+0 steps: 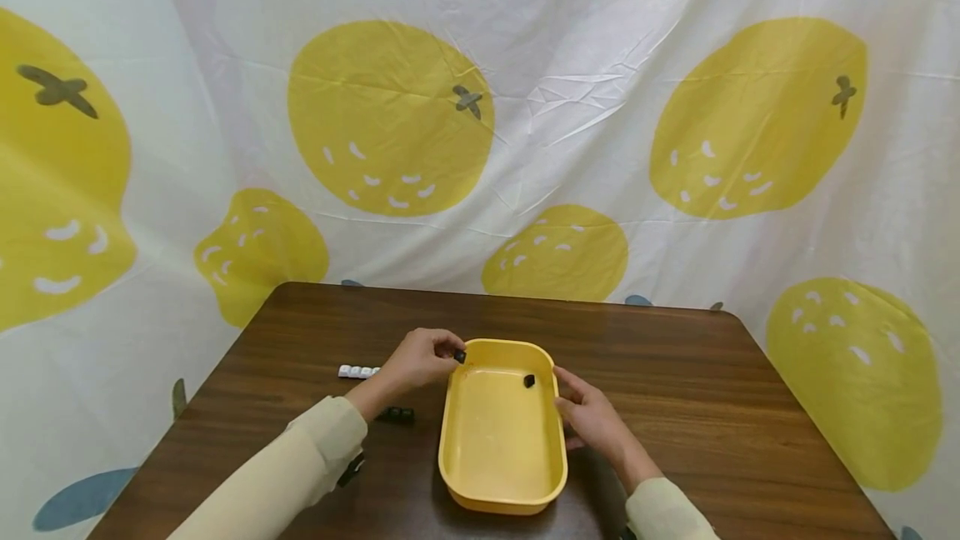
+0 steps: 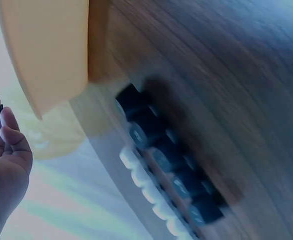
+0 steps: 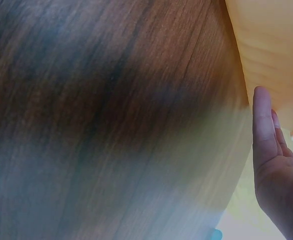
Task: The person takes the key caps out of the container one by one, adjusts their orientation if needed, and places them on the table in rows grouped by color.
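Observation:
My left hand (image 1: 422, 359) pinches a small black keycap (image 1: 460, 356) between thumb and fingertips at the upper left rim of a yellow plastic tub (image 1: 502, 500). Inside the tub, toward its far right corner, lies another black keycap (image 1: 529, 381). My right hand (image 1: 592, 417) rests against the tub's right side, and its fingers (image 3: 262, 120) look fairly straight in the right wrist view. Beside the left forearm is a row of black keycaps (image 2: 161, 155), partly hidden by the arm in the head view. A row of white keycaps (image 1: 355, 372) lies beyond it.
Everything stands on a dark brown wooden table (image 1: 690, 390). Behind its far edge hangs a white cloth (image 1: 555, 132) printed with yellow fruit.

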